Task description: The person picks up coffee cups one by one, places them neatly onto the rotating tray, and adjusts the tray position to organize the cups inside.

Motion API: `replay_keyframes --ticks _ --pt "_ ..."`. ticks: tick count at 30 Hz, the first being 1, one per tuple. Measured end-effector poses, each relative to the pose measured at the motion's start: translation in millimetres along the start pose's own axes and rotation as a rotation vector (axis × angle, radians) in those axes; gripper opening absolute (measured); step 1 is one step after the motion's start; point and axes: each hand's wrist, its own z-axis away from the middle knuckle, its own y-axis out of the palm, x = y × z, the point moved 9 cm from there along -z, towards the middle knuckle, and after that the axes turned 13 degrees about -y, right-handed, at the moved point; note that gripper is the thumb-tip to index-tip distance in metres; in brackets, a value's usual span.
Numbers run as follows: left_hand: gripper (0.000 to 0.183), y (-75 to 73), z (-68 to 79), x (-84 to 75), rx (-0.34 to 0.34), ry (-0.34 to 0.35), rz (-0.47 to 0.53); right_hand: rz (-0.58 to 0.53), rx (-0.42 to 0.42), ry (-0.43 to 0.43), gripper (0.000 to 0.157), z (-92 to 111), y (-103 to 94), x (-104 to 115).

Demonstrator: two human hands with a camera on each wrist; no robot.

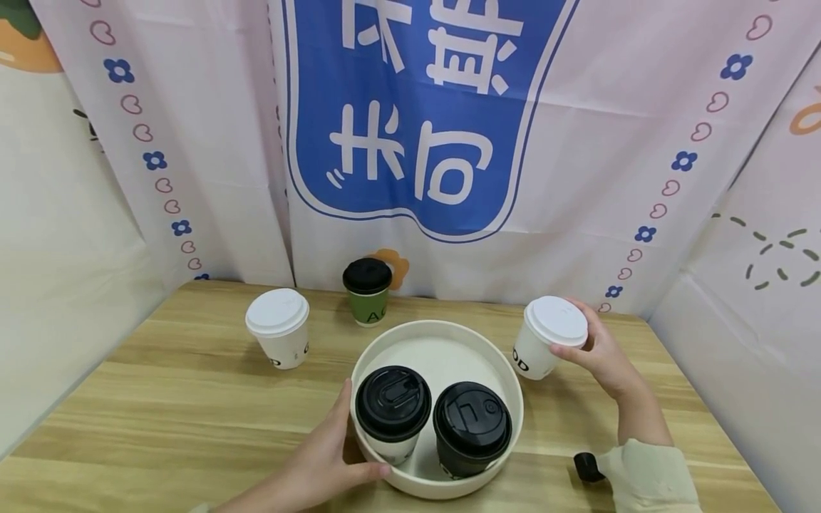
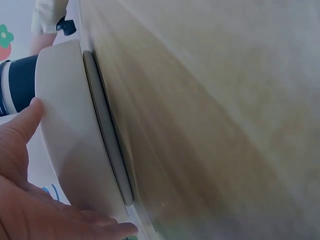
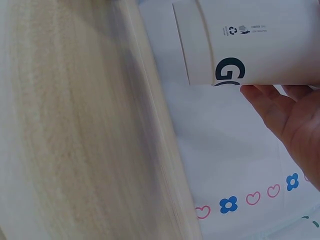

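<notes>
My right hand (image 1: 599, 353) grips a white paper cup (image 1: 532, 349) with a white lid, right of the round cream tray (image 1: 442, 333). In the right wrist view the cup (image 3: 265, 40) shows dark lettering, and its base stands away from the tabletop. My left hand (image 1: 327, 456) rests against the tray's left front, thumb at the near rim and fingers straight along the outer wall. Inside the tray, toward its front, stand a white cup with a black lid (image 1: 393, 404) and a black cup with a black lid (image 1: 472, 427).
Behind the tray stands a small green cup (image 1: 368, 306) with a black lid. Another white-lidded white cup (image 1: 279, 331) is at the back left. A printed curtain (image 1: 410, 142) hangs along the wooden table's (image 1: 160, 427) back edge.
</notes>
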Motion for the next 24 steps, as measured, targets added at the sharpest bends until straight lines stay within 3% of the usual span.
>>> replay_keyframes --ticks 12,24 --pt "0.135 -3.6 -9.7 8.1 0.030 0.040 -0.031 0.031 0.024 0.018 0.074 1 1.6 -8" --pt "0.130 -13.8 -21.3 7.7 0.115 0.125 -0.049 0.037 0.025 0.011 0.074 0 1.2 -5"
